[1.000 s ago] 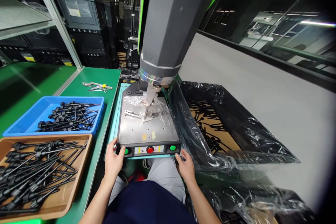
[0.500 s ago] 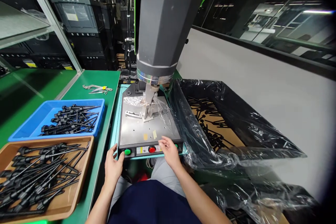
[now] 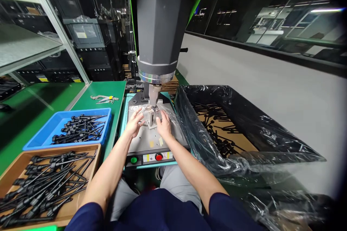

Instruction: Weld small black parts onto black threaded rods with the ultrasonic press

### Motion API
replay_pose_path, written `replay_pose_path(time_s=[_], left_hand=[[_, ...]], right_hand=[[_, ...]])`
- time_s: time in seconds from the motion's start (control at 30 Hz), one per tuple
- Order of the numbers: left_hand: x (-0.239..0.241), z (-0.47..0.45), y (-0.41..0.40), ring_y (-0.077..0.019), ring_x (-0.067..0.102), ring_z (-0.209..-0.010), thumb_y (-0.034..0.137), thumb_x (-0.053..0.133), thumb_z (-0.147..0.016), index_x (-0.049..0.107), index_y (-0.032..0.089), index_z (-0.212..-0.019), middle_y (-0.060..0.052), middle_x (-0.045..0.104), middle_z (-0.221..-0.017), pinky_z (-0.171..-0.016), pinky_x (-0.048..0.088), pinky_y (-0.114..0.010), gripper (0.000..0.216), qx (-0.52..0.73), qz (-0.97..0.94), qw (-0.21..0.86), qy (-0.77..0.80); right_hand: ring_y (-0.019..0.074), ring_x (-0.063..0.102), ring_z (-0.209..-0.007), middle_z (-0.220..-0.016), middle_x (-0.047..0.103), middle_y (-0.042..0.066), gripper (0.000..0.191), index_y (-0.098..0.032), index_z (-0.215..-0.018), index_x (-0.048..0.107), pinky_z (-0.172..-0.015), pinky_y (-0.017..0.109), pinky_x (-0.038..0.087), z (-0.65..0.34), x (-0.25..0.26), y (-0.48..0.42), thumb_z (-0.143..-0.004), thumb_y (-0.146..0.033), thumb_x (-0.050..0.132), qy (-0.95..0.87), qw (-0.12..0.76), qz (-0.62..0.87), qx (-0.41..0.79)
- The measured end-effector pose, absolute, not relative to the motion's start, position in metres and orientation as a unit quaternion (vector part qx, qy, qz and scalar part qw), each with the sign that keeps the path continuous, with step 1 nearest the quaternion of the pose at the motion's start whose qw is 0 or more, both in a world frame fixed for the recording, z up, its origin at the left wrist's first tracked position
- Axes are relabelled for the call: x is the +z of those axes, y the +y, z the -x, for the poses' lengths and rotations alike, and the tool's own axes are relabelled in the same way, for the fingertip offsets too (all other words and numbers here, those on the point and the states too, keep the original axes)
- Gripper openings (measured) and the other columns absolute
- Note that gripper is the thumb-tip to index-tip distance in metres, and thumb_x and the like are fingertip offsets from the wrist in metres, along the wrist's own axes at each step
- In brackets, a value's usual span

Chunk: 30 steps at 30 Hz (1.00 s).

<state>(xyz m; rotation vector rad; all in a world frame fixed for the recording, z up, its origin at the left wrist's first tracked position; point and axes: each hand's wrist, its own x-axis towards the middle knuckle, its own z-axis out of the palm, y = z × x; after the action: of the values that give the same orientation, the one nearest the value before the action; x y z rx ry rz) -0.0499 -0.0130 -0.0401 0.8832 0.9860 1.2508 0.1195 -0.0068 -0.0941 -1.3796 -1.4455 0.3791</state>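
My left hand (image 3: pixel 134 123) is over the left part of the metal work plate (image 3: pixel 141 145), its fingers apart and nothing seen in them. On the other side of the small metal fixture (image 3: pixel 152 119), my right hand (image 3: pixel 164 124) reaches in with fingers stretched out, close to the fixture; whether it touches is unclear. Above the fixture comes down the metal tip (image 3: pixel 154 95) of the large dark press head (image 3: pixel 158 25). Clear plastic film (image 3: pixel 138 109) lies on the plate around the fixture. On the machine's front edge are a green button (image 3: pixel 133 160) and a red button (image 3: pixel 158 157).
At left, a blue tray (image 3: pixel 40 133) and a brown tray (image 3: pixel 93 168) hold black rod-like parts with thick heads. Pliers-like tools (image 3: pixel 104 98) lie on the green table (image 3: pixel 108 88). To the right stands a bin lined with black plastic (image 3: pixel 271 133), with more black parts on cardboard.
Both hands have moved forward from the front buttons to either side of the fixture. The camera view has shifted slightly.
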Motion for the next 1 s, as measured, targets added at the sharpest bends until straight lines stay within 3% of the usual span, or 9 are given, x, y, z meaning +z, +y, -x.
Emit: replay_pose_path(time_s=[0.1, 0.27, 0.43, 0.53, 0.7, 0.9, 1.0], left_hand=[[-0.034, 0.045, 0.005, -0.0233, 0.055, -0.121, 0.039, 0.077, -0.072, 0.059, 0.023, -0.121, -0.012, 0.055, -0.136, -0.096, 0.047, -0.038, 0.055, 0.573, -0.358, 0.610, 0.414], [-0.022, 0.040, 0.013, -0.0206, 0.063, -0.111, 0.033, 0.078, -0.071, 0.061, 0.018, -0.110, -0.014, 0.060, -0.130, -0.097, 0.046, -0.038, 0.045, 0.602, -0.351, 0.599, 0.396], [-0.016, 0.040, 0.014, -0.0202, 0.064, -0.107, 0.030, 0.077, -0.072, 0.062, 0.016, -0.110, -0.015, 0.062, -0.128, -0.094, 0.048, -0.036, 0.043, 0.619, -0.324, 0.593, 0.400], [-0.020, 0.040, 0.009, -0.0188, 0.065, -0.103, 0.030, 0.078, -0.071, 0.062, 0.016, -0.109, -0.015, 0.063, -0.126, -0.095, 0.047, -0.036, 0.044, 0.619, -0.325, 0.582, 0.415], [-0.042, 0.044, -0.011, -0.0183, 0.066, -0.092, 0.031, 0.078, -0.067, 0.064, 0.013, -0.104, -0.014, 0.065, -0.116, -0.089, 0.050, -0.037, 0.043, 0.611, -0.339, 0.546, 0.461], [-0.070, 0.047, -0.061, -0.0229, 0.063, -0.102, 0.034, 0.071, -0.074, 0.067, 0.017, -0.101, -0.011, 0.067, -0.109, -0.092, 0.050, -0.040, 0.033, 0.602, -0.409, 0.461, 0.508], [-0.075, 0.045, -0.092, -0.0247, 0.061, -0.110, 0.031, 0.070, -0.076, 0.069, 0.020, -0.108, -0.011, 0.067, -0.114, -0.097, 0.048, -0.041, 0.035, 0.551, -0.507, 0.456, 0.481]], right_hand=[[0.0292, 0.040, -0.135, -0.142, 0.048, 0.019, 0.048, -0.012, -0.134, 0.052, -0.115, 0.048, 0.031, -0.121, -0.077, 0.014, -0.090, -0.031, 0.050, -0.646, 0.502, 0.552, 0.159], [0.0270, 0.053, -0.121, -0.122, 0.063, 0.014, 0.029, -0.015, -0.111, 0.067, -0.110, 0.045, 0.036, -0.123, -0.048, 0.041, -0.085, -0.022, 0.056, -0.683, 0.460, 0.534, 0.190], [0.0256, 0.057, -0.112, -0.113, 0.066, 0.012, 0.019, -0.017, -0.098, 0.068, -0.103, 0.042, 0.041, -0.130, -0.031, 0.036, -0.084, -0.022, 0.056, -0.688, 0.483, 0.507, 0.191], [0.0241, 0.060, -0.108, -0.110, 0.068, 0.009, 0.019, -0.018, -0.100, 0.067, -0.101, 0.041, 0.044, -0.136, -0.035, 0.010, -0.085, -0.026, 0.056, -0.670, 0.515, 0.487, 0.222], [0.0206, 0.066, -0.097, -0.106, 0.071, 0.007, 0.030, -0.021, -0.114, 0.062, -0.091, 0.038, 0.051, -0.138, -0.052, -0.054, -0.088, -0.035, 0.059, -0.627, 0.545, 0.413, 0.373], [0.0186, 0.066, -0.092, -0.108, 0.070, 0.004, 0.027, -0.025, -0.114, 0.065, -0.088, 0.035, 0.053, -0.132, -0.042, -0.094, -0.089, -0.033, 0.063, -0.689, 0.533, 0.378, 0.315], [0.0197, 0.066, -0.095, -0.108, 0.070, 0.004, 0.027, -0.025, -0.113, 0.066, -0.089, 0.036, 0.054, -0.124, -0.042, -0.096, -0.088, -0.036, 0.064, -0.674, 0.543, 0.361, 0.347]])
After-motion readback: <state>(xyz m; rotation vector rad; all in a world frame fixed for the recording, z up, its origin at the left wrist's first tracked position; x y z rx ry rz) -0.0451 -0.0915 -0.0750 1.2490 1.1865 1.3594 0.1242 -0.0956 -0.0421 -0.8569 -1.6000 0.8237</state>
